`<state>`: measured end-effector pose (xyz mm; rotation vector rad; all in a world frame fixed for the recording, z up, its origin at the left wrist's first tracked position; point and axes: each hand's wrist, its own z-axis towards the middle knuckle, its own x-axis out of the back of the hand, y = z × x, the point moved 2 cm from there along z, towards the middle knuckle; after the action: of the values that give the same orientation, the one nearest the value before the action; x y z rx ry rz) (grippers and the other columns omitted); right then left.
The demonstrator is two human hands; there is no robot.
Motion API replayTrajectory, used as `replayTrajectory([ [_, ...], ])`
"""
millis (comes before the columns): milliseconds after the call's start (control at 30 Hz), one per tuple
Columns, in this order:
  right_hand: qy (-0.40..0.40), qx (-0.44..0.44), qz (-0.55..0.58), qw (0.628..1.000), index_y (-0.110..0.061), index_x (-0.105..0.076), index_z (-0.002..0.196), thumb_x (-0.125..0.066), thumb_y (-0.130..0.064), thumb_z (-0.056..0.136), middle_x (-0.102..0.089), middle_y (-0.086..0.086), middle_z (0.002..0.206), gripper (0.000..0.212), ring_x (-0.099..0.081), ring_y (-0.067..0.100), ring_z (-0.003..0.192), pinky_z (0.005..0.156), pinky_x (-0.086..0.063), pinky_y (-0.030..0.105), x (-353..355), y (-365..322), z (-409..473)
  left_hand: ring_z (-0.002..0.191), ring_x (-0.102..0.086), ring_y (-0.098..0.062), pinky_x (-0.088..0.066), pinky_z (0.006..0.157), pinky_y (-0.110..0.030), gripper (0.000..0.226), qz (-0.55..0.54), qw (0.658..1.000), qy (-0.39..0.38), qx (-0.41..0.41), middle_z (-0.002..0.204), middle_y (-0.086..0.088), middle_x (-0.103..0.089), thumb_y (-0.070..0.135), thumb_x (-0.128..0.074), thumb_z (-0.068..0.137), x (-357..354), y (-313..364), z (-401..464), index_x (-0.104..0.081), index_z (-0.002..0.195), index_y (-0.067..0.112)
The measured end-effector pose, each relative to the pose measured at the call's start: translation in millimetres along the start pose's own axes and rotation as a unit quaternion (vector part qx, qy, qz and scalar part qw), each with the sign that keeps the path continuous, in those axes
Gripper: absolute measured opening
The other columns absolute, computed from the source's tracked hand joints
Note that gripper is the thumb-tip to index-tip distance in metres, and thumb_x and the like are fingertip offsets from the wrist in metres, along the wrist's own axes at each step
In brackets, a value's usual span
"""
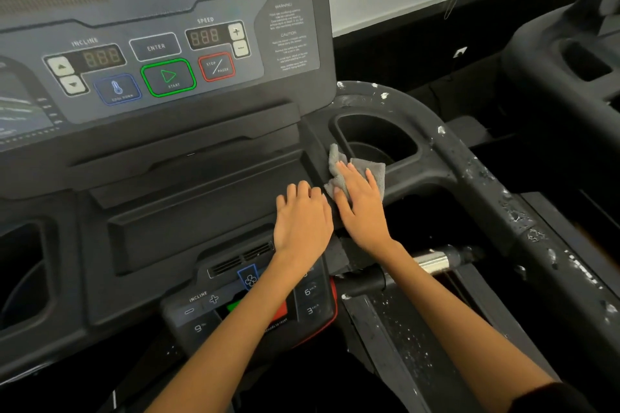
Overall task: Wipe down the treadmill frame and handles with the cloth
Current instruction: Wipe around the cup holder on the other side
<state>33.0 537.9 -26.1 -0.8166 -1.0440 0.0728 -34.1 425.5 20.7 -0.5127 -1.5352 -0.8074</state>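
Pressing flat on a small grey microfibre cloth [355, 171], the right hand [360, 203] has its fingers straight and spread, holding the crumpled cloth against the dark plastic ledge of the black treadmill frame [469, 157], at the near-left rim of the right-hand moulded black cup holder [379, 139]. The left hand [302, 218] lies just beside it, touching the right hand's thumb side, palm down on the matt black tray shelf [201, 191] with fingers bent at the knuckles and nothing in its grasp. Beyond the hands rises the grey control console [161, 54], with a green-ringed START button [168, 77], a red-ringed STOP/PAUSE button [217, 66], an ENTER key and the INCLINE and SPEED readouts. Below the wrists sits a lower black keypad panel [255, 298], partly hidden by both forearms, showing an INCLINE plus and minus and a blue fan key. The cup holder's deep round well looks dark; whether anything lies in it cannot be told. A second recess [23, 265] shows at the far left. White flecks and chipped patches speckle the frame's right arm, and a shiny chrome-and-black handle bar [436, 260] crosses under the right forearm. A neighbouring black machine [570, 54] stands at the upper right.
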Motion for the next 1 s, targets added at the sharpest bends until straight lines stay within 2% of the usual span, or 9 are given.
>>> replayTrajectory([
  [133,-0.046,0.058,0.020,0.997,-0.016,-0.046,0.143,-0.037,-0.030,0.102,-0.048,-0.004,0.145,0.044,-0.031,0.006,0.142,0.123,-0.011,0.036,24,28,-12,0.108,-0.049,-0.023,-0.040,0.090,-0.037,0.038,-0.006,1.000,0.000,-0.003,0.115,-0.006,-0.056,0.029,-0.028,0.101,-1,1,0,-0.056,0.121,0.013],
  [233,-0.097,0.132,-0.045,0.986,-0.015,-0.046,0.143,-0.040,-0.028,0.101,-0.045,-0.004,0.148,0.045,-0.029,0.009,0.144,0.123,-0.012,0.040,44,53,-8,0.110,-0.048,-0.021,-0.040,0.092,-0.036,0.039,-0.007,1.000,-0.005,-0.002,0.118,-0.005,-0.055,0.031,-0.027,0.101,-2,0,1,-0.054,0.125,0.014],
  [333,-0.111,0.181,-0.086,0.973,-0.014,-0.049,0.141,-0.041,-0.028,0.100,-0.043,-0.003,0.150,0.044,-0.028,0.011,0.146,0.123,-0.013,0.040,59,76,-4,0.113,-0.048,-0.021,-0.040,0.094,-0.036,0.040,-0.010,1.000,-0.008,0.003,0.122,-0.005,-0.053,0.032,-0.028,0.102,-3,0,4,-0.047,0.133,0.016],
  [467,-0.042,0.147,-0.071,0.986,-0.013,-0.051,0.140,-0.046,-0.027,0.098,-0.047,-0.002,0.148,0.044,-0.033,0.014,0.143,0.120,-0.021,0.050,76,102,-2,0.114,-0.043,-0.022,-0.040,0.093,-0.036,0.045,-0.030,0.999,-0.004,0.016,0.127,-0.009,-0.045,0.033,-0.030,0.102,-5,9,10,-0.033,0.144,0.017],
  [533,-0.010,0.115,-0.055,0.992,-0.011,-0.052,0.139,-0.045,-0.026,0.098,-0.049,-0.001,0.146,0.044,-0.034,0.014,0.143,0.119,-0.021,0.051,78,108,-2,0.126,-0.037,-0.025,-0.037,0.101,-0.037,0.048,-0.037,0.999,-0.002,0.004,0.139,-0.012,-0.037,0.032,-0.031,0.102,-9,19,15,-0.029,0.147,0.016],
  [633,0.030,0.055,-0.050,0.997,-0.011,-0.049,0.141,-0.040,-0.028,0.099,-0.046,0.001,0.149,0.046,-0.029,0.014,0.145,0.121,-0.015,0.051,64,100,-3,0.143,-0.017,-0.028,-0.025,0.114,-0.042,0.051,-0.037,0.999,-0.019,-0.003,0.155,-0.015,-0.018,0.030,-0.027,0.103,-14,34,23,-0.019,0.150,0.012],
  [733,0.060,-0.016,-0.048,0.997,-0.015,-0.046,0.143,-0.034,-0.032,0.100,-0.042,0.002,0.151,0.048,-0.021,0.019,0.148,0.122,-0.004,0.046,41,78,0,0.147,0.006,-0.027,-0.009,0.120,-0.043,0.053,-0.050,0.997,-0.048,0.018,0.159,-0.013,0.002,0.024,-0.023,0.104,-22,46,34,-0.004,0.151,0.008],
  [900,0.031,0.005,-0.053,0.998,-0.018,-0.050,0.139,-0.033,-0.033,0.100,-0.053,-0.002,0.140,0.046,-0.032,0.018,0.142,0.120,-0.011,0.044,23,48,10,0.145,0.018,-0.023,0.006,0.119,-0.044,0.065,-0.102,0.992,-0.050,0.048,0.159,-0.011,0.011,0.004,-0.034,0.097,-27,58,46,0.004,0.150,0.007],
  [1000,-0.035,0.071,-0.061,0.995,-0.022,-0.040,0.147,-0.033,-0.032,0.102,-0.041,-0.006,0.151,0.047,-0.023,0.011,0.146,0.122,-0.008,0.039,34,62,5,0.144,0.019,-0.025,0.009,0.118,-0.046,0.065,-0.063,0.996,-0.044,0.047,0.159,-0.011,0.010,0.010,-0.034,0.099,-27,65,50,0.006,0.149,0.007],
])
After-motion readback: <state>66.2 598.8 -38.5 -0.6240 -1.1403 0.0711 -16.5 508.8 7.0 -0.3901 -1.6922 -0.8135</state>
